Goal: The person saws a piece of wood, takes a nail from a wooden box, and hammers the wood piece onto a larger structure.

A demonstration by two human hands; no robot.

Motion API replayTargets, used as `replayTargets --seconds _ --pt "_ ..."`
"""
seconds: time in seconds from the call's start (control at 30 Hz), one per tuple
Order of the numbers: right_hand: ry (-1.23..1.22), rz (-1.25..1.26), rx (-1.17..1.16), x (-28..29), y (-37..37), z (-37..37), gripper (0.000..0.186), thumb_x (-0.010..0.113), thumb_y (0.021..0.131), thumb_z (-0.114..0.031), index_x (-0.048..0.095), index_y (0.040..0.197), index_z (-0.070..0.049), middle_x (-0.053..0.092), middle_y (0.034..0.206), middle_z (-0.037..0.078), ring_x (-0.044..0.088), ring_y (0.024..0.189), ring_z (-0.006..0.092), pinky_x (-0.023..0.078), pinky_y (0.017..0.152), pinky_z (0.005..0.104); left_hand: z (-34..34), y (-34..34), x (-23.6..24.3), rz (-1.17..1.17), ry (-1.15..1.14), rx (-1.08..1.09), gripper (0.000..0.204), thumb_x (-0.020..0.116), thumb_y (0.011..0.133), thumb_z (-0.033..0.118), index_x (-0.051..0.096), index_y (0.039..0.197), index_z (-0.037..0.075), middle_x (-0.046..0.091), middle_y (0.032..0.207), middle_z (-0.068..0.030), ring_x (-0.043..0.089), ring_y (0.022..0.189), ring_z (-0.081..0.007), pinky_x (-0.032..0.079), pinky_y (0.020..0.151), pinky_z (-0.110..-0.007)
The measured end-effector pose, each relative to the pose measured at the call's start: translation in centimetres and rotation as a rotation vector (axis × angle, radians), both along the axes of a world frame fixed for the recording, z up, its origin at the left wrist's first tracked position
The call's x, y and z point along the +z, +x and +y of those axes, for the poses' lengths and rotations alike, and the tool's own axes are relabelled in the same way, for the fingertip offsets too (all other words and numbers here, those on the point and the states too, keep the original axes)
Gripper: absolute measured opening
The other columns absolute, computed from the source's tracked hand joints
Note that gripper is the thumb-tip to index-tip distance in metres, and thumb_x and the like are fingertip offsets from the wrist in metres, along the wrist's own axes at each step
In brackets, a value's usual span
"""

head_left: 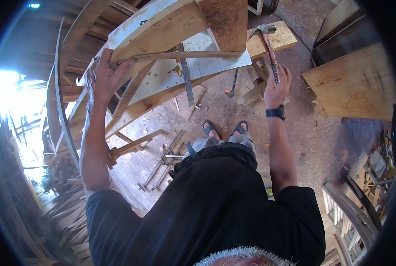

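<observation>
While right hand (pixel 275 88) grips hammer (pixel 269 48), left hand (pixel 102 75) holds curved wooden frame (pixel 162 26).

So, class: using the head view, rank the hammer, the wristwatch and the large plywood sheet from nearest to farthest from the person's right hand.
1. Hammer: gripped in the right hand, head raised above it.
2. Wristwatch: on the wrist just below the hand.
3. Plywood sheet: on the floor, off to the right.

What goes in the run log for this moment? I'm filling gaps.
left hand: grips wooden frame | right hand: holds raised hammer | stance: standing on dirt floor
</observation>
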State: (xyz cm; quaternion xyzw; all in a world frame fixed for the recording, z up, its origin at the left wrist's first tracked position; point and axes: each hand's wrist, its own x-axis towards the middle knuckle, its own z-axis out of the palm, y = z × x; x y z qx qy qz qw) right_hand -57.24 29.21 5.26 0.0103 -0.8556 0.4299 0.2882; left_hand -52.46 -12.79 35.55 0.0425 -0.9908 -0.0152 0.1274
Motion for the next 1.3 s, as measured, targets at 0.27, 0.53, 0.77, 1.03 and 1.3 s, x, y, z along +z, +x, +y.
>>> replayTargets --seconds 0.27,0.53,0.77,1.03,1.3 --pt "-0.158 -0.774 0.353 -7.5 13.3 -0.6 0.033 0.065 0.094 -0.021 0.068 0.121 -0.003 0.072 0.109 0.022 0.069 0.102 0.0420 0.055 0.089 0.0486 0.0 0.0 0.1 -0.009 0.018 -0.002 0.042 0.081 0.086 0.039 0.062 0.107 0.008 0.072 0.089 -0.0176 0.071 0.080 -0.0371 0.053 0.070 -0.043" --pt "0.053 -1.219 0.313 -13.5 18.3 2.8 0.041 0.068 0.091 -0.033 0.069 0.114 0.000 0.071 0.112 0.028 0.067 0.108 0.0455 0.053 0.092 0.0525 -0.6 -0.2 -0.4 0.105 0.072 -0.169 0.039 0.082 0.084 0.029 0.061 0.105 0.005 0.070 0.087 -0.0187 0.070 0.080 -0.0372 0.052 0.070 -0.043" --pt "0.152 -1.303 0.208 -16.0 20.8 7.2 0.043 0.067 0.092 -0.034 0.070 0.115 0.001 0.071 0.114 0.029 0.067 0.112 0.0438 0.053 0.097 0.0504 -2.6 0.0 -1.2 0.079 -0.003 -0.073 0.047 0.084 0.083 0.037 0.063 0.111 0.006 0.072 0.092 -0.0189 0.070 0.087 -0.0419 0.052 0.075 -0.046" --pt "0.203 -1.627 0.534 -22.5 28.8 19.8 0.047 0.068 0.091 -0.038 0.070 0.125 -0.006 0.070 0.123 0.025 0.065 0.120 0.0399 0.050 0.104 0.0465 -3.6 0.1 -2.0 0.094 0.061 0.028 0.056 0.079 0.087 0.042 0.063 0.123 0.002 0.072 0.105 -0.0211 0.069 0.090 -0.0364 0.052 0.082 -0.045" --pt "0.563 -1.680 0.924 -24.5 30.3 26.0 0.075 0.063 0.089 -0.059 0.058 0.146 -0.012 0.049 0.155 0.021 0.038 0.149 0.0317 0.024 0.125 0.0481 -3.9 0.2 -2.2 0.072 0.060 0.078 0.064 0.075 0.092 0.045 0.057 0.133 0.000 0.071 0.115 -0.0187 0.069 0.105 -0.0270 0.051 0.091 -0.041"
